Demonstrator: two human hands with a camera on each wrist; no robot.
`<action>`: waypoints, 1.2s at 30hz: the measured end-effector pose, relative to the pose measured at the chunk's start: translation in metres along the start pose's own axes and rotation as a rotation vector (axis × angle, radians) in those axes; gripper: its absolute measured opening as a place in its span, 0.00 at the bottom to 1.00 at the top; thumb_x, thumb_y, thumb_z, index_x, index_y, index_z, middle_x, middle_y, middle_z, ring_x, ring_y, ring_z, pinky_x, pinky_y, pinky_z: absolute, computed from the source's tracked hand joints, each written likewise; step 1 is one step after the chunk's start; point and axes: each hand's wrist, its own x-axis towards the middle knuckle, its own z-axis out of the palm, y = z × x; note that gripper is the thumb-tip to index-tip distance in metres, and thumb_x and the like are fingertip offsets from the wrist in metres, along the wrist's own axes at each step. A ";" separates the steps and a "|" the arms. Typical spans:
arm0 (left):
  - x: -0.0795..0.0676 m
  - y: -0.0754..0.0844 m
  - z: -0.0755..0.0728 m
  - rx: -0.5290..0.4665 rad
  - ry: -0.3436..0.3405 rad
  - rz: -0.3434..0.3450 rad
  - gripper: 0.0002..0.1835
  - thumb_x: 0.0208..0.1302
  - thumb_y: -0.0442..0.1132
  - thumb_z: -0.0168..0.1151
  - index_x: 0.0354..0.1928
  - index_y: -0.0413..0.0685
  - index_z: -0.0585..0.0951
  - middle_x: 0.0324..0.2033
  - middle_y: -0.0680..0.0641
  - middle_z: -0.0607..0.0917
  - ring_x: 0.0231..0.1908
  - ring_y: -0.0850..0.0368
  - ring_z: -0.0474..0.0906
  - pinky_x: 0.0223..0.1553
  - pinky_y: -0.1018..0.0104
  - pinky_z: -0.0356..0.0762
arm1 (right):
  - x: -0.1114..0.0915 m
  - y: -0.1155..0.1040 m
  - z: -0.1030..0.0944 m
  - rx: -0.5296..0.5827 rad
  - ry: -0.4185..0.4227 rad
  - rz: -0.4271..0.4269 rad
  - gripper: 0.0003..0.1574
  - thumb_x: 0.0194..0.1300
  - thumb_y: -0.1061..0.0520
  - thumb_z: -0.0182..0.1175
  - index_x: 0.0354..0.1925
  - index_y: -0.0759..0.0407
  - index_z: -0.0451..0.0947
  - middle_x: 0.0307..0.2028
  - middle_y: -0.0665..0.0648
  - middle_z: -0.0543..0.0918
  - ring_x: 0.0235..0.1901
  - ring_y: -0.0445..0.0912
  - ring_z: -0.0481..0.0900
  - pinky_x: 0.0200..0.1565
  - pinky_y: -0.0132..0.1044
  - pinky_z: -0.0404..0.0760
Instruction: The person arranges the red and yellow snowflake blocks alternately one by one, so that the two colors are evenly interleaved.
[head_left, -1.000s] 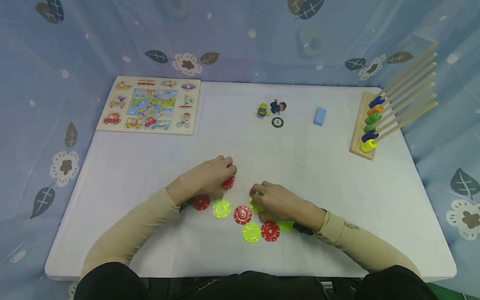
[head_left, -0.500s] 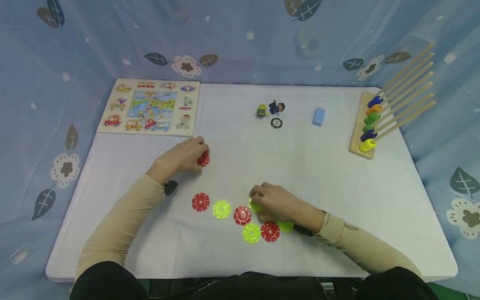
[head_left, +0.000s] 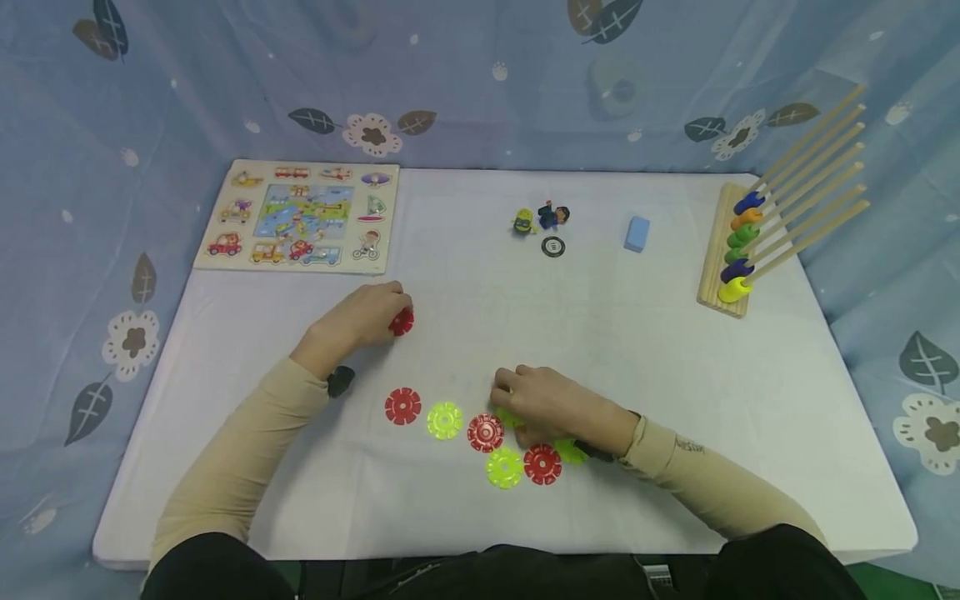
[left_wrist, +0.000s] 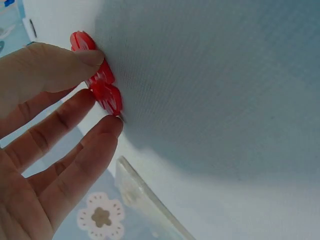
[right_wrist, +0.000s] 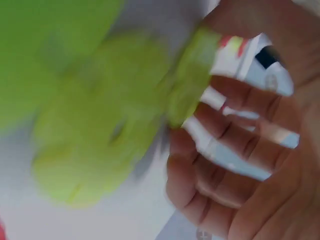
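Note:
In the head view my left hand (head_left: pixel 358 318) is at left of centre, over the table below the puzzle board. It pinches a red notched plastic disc (head_left: pixel 402 322); the left wrist view shows the thumb on one face of this red disc (left_wrist: pixel 104 87) and fingertips along its other side. My right hand (head_left: pixel 555 404) sits lower, right of centre, and holds a yellow-green notched disc (head_left: pixel 507 417), partly hidden. That disc (right_wrist: pixel 192 75) looks blurred in the right wrist view. Around the right hand lie a red disc (head_left: pixel 485 432), a yellow-green disc (head_left: pixel 505 468) and another red disc (head_left: pixel 542 464).
Further left lie a red disc (head_left: pixel 402 406) and a yellow-green disc (head_left: pixel 445 421). A wooden puzzle board (head_left: pixel 307 262) occupies the far left. Two toy figures (head_left: pixel 536 218), a black ring-marked disc (head_left: pixel 552 247), a blue block (head_left: pixel 637 234) and a bead rack with upright rods (head_left: pixel 722 250) stand farther back.
My left hand has carried the red disc up and left, away from the other discs, then settled slightly. The right hand has shifted only a little leftward, with its yellow-green disc.

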 end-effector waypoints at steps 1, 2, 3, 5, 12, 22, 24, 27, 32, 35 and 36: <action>0.000 0.000 0.001 0.004 0.006 0.002 0.21 0.53 0.29 0.68 0.51 0.40 0.80 0.46 0.41 0.81 0.47 0.46 0.79 0.53 0.54 0.78 | 0.000 0.000 0.000 -0.010 0.002 -0.003 0.27 0.46 0.48 0.71 0.46 0.53 0.78 0.45 0.53 0.79 0.33 0.44 0.76 0.35 0.33 0.79; 0.000 0.000 0.001 0.008 0.011 0.003 0.21 0.53 0.29 0.68 0.51 0.40 0.81 0.45 0.42 0.81 0.46 0.47 0.79 0.52 0.54 0.79 | 0.000 0.001 0.000 -0.015 0.001 -0.005 0.27 0.47 0.47 0.71 0.46 0.53 0.78 0.45 0.53 0.79 0.33 0.44 0.76 0.35 0.33 0.79; 0.000 0.000 0.001 0.011 0.016 0.004 0.20 0.53 0.29 0.68 0.50 0.40 0.81 0.44 0.42 0.81 0.45 0.47 0.79 0.52 0.54 0.79 | 0.000 0.002 0.000 -0.016 -0.001 -0.007 0.27 0.47 0.47 0.71 0.46 0.52 0.78 0.45 0.53 0.79 0.33 0.44 0.76 0.35 0.33 0.79; 0.000 0.000 0.002 0.014 0.022 0.010 0.19 0.52 0.28 0.68 0.49 0.40 0.81 0.43 0.42 0.81 0.44 0.48 0.80 0.51 0.55 0.79 | 0.000 0.003 -0.001 -0.003 -0.017 -0.007 0.26 0.47 0.47 0.70 0.46 0.53 0.78 0.45 0.52 0.79 0.33 0.43 0.76 0.36 0.34 0.79; 0.002 -0.001 0.000 -0.014 0.025 0.033 0.18 0.52 0.27 0.68 0.47 0.40 0.83 0.43 0.42 0.82 0.45 0.47 0.80 0.50 0.54 0.79 | 0.005 0.022 -0.016 0.113 -0.058 0.066 0.27 0.50 0.48 0.69 0.48 0.53 0.79 0.48 0.54 0.79 0.36 0.44 0.78 0.44 0.39 0.81; -0.002 -0.004 0.001 -0.038 0.021 0.019 0.18 0.54 0.26 0.67 0.49 0.41 0.84 0.45 0.41 0.82 0.48 0.45 0.80 0.52 0.54 0.79 | 0.063 0.058 -0.041 0.116 -0.028 0.183 0.33 0.49 0.48 0.69 0.53 0.58 0.77 0.47 0.55 0.80 0.38 0.46 0.80 0.47 0.40 0.81; -0.003 -0.004 0.000 -0.039 0.029 0.017 0.17 0.54 0.26 0.66 0.48 0.40 0.84 0.45 0.41 0.82 0.47 0.45 0.80 0.52 0.54 0.79 | 0.079 0.059 -0.043 0.111 -0.025 0.178 0.33 0.49 0.47 0.69 0.53 0.58 0.77 0.46 0.54 0.80 0.38 0.45 0.79 0.47 0.40 0.80; -0.003 -0.003 0.000 -0.031 0.032 0.009 0.17 0.55 0.26 0.66 0.48 0.40 0.85 0.44 0.41 0.82 0.47 0.45 0.81 0.51 0.54 0.79 | 0.103 0.059 -0.044 0.112 -0.032 0.176 0.33 0.48 0.46 0.69 0.52 0.57 0.77 0.44 0.53 0.80 0.37 0.44 0.77 0.46 0.39 0.79; -0.002 -0.003 0.001 -0.023 0.049 0.013 0.15 0.56 0.26 0.64 0.47 0.40 0.85 0.43 0.41 0.83 0.45 0.45 0.82 0.50 0.54 0.80 | 0.132 0.059 -0.037 0.113 -0.008 0.168 0.30 0.50 0.46 0.67 0.51 0.57 0.78 0.43 0.53 0.80 0.37 0.44 0.76 0.45 0.37 0.79; -0.001 -0.003 0.002 -0.027 0.063 0.016 0.15 0.57 0.26 0.64 0.46 0.40 0.85 0.42 0.41 0.84 0.45 0.45 0.82 0.49 0.54 0.80 | 0.138 0.059 -0.036 0.114 0.032 0.152 0.28 0.54 0.48 0.66 0.51 0.57 0.79 0.45 0.54 0.81 0.39 0.44 0.79 0.47 0.37 0.80; -0.001 -0.003 0.002 -0.027 0.066 0.016 0.15 0.57 0.26 0.63 0.47 0.40 0.85 0.42 0.41 0.84 0.44 0.45 0.82 0.49 0.54 0.80 | 0.140 0.059 -0.036 0.119 0.038 0.150 0.27 0.54 0.49 0.66 0.52 0.57 0.79 0.46 0.54 0.82 0.40 0.44 0.80 0.48 0.37 0.80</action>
